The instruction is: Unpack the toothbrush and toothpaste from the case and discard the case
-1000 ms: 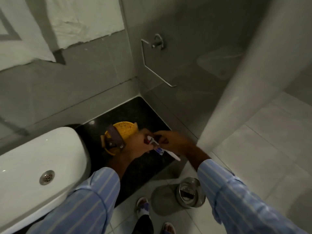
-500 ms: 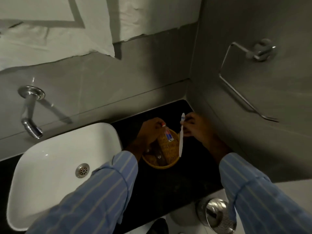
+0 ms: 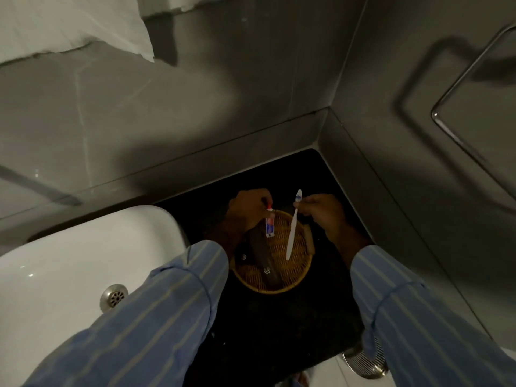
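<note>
My left hand [image 3: 247, 209] pinches a small white toothpaste tube [image 3: 269, 225] by its red cap, so it hangs down over a round wicker basket [image 3: 290, 283] on the black counter. My right hand [image 3: 321, 212] holds a white toothbrush [image 3: 293, 230] near its head, bristles up, handle pointing down into the basket. Dark packets [image 3: 261, 256] lie in the basket's left half; whether one is the case I cannot tell.
A white basin [image 3: 64, 275] with a metal drain [image 3: 114, 297] sits left of the basket. The black counter [image 3: 279, 331] fills the corner between grey tiled walls. A chrome towel ring [image 3: 460, 101] hangs on the right wall. A metal bin [image 3: 363, 364] stands below the counter edge.
The view has swung left and closer to the counter. My hands moved from near the counter edge to above the basket, and separated, the toothpaste in the left, the toothbrush in the right.
</note>
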